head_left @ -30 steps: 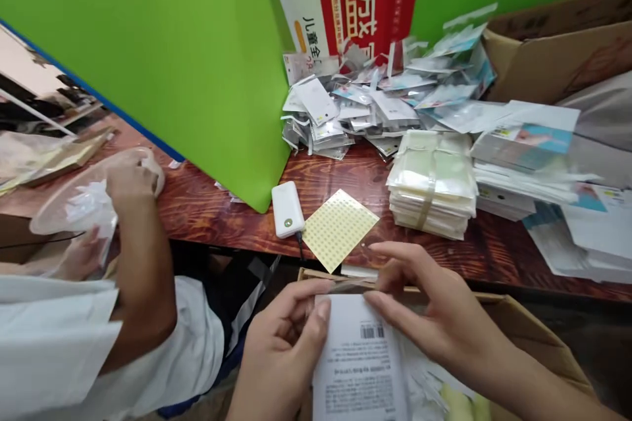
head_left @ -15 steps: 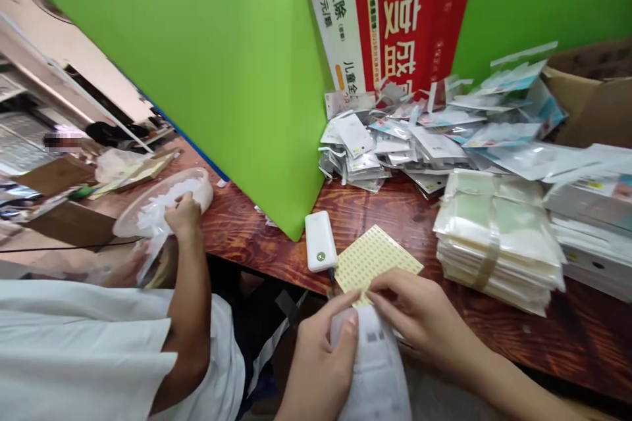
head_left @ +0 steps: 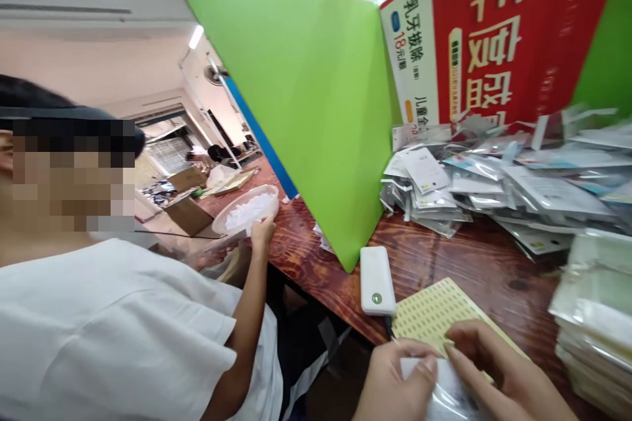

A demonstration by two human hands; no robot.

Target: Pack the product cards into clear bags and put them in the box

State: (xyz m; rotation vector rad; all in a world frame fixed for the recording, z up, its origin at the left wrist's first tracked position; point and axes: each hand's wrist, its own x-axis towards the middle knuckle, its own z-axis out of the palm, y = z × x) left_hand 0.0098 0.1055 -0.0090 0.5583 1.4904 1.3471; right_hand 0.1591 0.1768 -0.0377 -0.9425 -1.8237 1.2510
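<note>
Low in the head view, my left hand [head_left: 397, 381] grips a white plastic packet [head_left: 451, 398] between thumb and fingers. My right hand [head_left: 503, 371] is at the packet's upper edge, thumb and index finger pinched together. Whatever sits between those fingertips is too small to make out. Just beyond both hands lies a pale yellow sheet of small oval stickers [head_left: 432, 309], partly covered by my right hand. Next to the sheet is a white power bank [head_left: 378, 283] with a dark cable plugged into its near end.
Packaged cards in clear bags [head_left: 444, 177] are heaped behind. A stack of clear bags [head_left: 587, 316] stands at right. A green panel [head_left: 306, 112] rises from the table [head_left: 316, 283]. On the left, a co-worker in a white shirt [head_left: 123, 335] reaches to a bowl of white pieces [head_left: 271, 200].
The view has swung left and up, showing more of the co-worker. My hands and the packet appear lower in the picture. My left hand still holds the packet.
</note>
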